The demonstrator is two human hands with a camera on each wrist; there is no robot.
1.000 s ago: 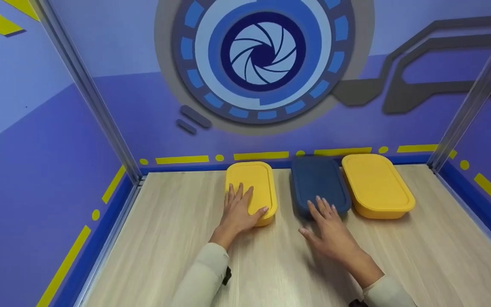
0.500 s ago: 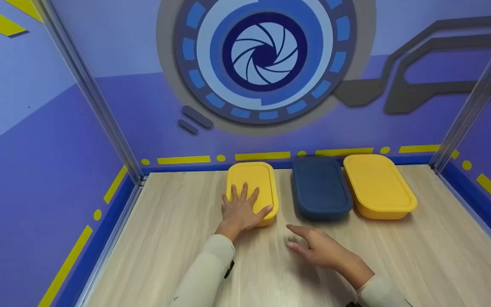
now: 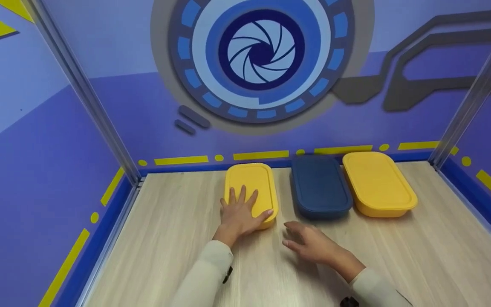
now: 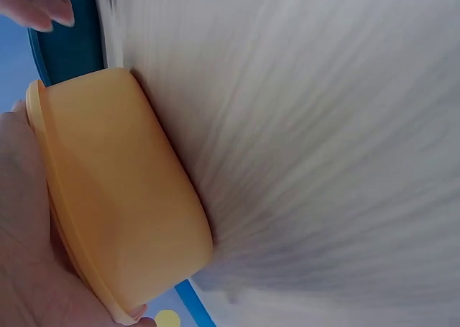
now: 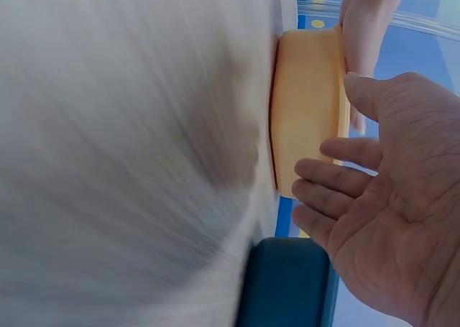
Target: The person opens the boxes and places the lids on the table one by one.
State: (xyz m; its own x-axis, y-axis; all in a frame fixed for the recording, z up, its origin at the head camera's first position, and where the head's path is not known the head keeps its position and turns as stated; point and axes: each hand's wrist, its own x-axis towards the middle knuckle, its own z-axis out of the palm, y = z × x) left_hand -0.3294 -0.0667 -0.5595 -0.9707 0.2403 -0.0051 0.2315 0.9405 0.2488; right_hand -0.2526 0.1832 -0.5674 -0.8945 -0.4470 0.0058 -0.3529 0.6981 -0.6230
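Note:
My left hand [image 3: 240, 216] rests on the lid of the left yellow lidded box [image 3: 252, 177], fingers spread over its near half and thumb by the right edge. In the left wrist view, the side wall of this yellow box [image 4: 118, 176] stands upright on the table, with the left hand [image 4: 29, 233] along its lid. My right hand [image 3: 313, 245] holds nothing and hovers in front of the gap between that box and the dark blue lidded box [image 3: 320, 185]. From the right wrist, the right hand [image 5: 395, 190] shows loosely bent fingers that overlap the yellow box.
A second yellow lidded box [image 3: 379, 181] stands close against the dark blue box's right side. All the boxes sit near the back wall [image 3: 245, 143] on a wooden table [image 3: 177, 230]. Side walls with metal posts [image 3: 83, 91] enclose the table left and right.
My right hand has moved left and back toward me, from over the near end of the dark blue box to the gap. The left hand stays on the yellow lid, fingers a little more spread.

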